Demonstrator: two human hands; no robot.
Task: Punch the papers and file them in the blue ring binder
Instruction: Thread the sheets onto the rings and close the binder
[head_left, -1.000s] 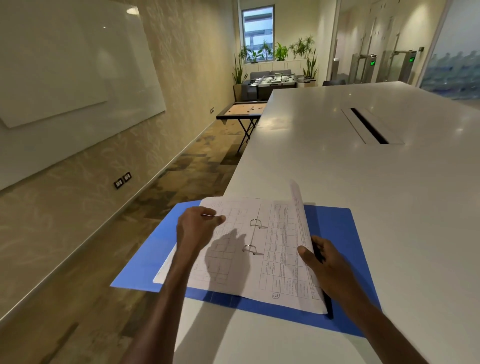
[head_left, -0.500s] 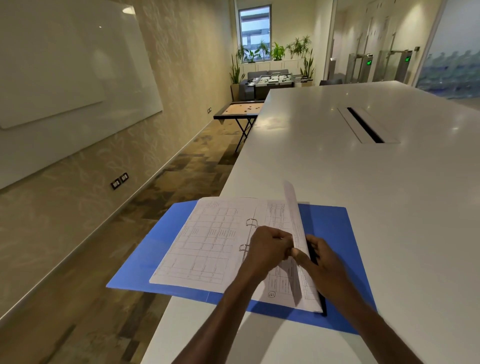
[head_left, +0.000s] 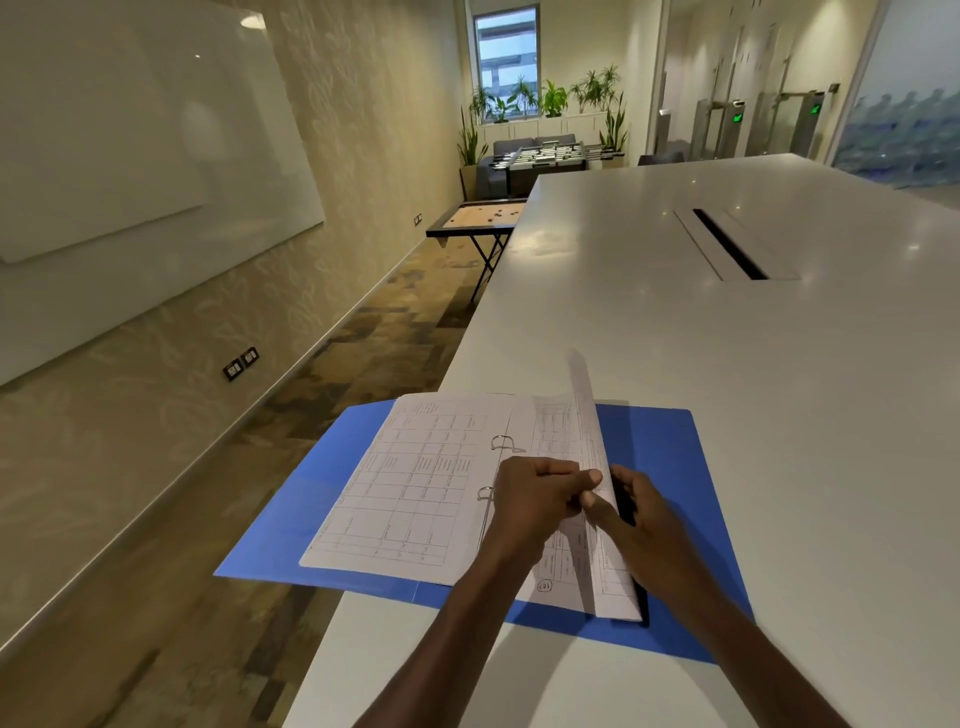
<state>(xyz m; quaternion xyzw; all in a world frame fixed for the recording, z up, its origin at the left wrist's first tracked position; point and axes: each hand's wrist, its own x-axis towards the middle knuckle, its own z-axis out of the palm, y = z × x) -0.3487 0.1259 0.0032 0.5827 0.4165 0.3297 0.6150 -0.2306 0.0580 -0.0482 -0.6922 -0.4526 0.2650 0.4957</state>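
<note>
White tabletop (head_left: 727, 389) carried the blue ring binder (head_left: 660, 457), open flat at its near left corner and overhanging the edge. Printed papers (head_left: 431, 483) already sat on its rings (head_left: 501, 442), so filing seemed well along. Left hand (head_left: 535, 499) and right hand (head_left: 644, 512) pinched one upright sheet (head_left: 589, 415), not yet laid down.

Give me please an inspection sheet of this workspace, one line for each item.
Surface: white table, cable slot in its top.
Job's things: blue ring binder lies open, overhanging the table's left edge; papers on its rings; one sheet stands raised.
Clutter: nothing seen.
Grippers: left hand and right hand pinch the raised sheet.
Cables: nothing seen.
Surroundings: whiteboard, carrom board, foosball table, plants.
</note>
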